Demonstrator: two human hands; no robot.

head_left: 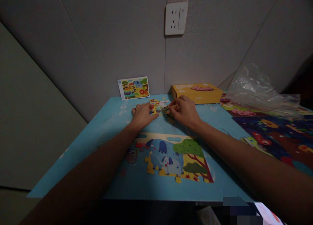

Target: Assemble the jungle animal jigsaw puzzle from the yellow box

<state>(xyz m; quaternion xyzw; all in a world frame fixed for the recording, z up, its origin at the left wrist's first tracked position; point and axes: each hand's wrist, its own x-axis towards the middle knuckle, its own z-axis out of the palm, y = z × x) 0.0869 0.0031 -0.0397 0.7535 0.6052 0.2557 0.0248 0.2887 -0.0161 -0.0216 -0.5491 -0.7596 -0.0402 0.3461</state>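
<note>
My left hand rests palm down near the back of the table, its thumb and fingers apart around the edge of some loose puzzle pieces. Opposite it, my right hand has its fingertips pinched on a puzzle piece at the right side of the same pile; the fingers partly cover it. Closer to me lies a partly joined puzzle with a big blue elephant, a smaller one and green trees. Its left and lower edges are uneven, and my left forearm hides some of the left side.
A picture card leans against the wall behind my left hand. Behind my right hand stands a yellow box. At the right are a crumpled clear plastic bag and a dark, colourful puzzle. The blue table's front edge is near me.
</note>
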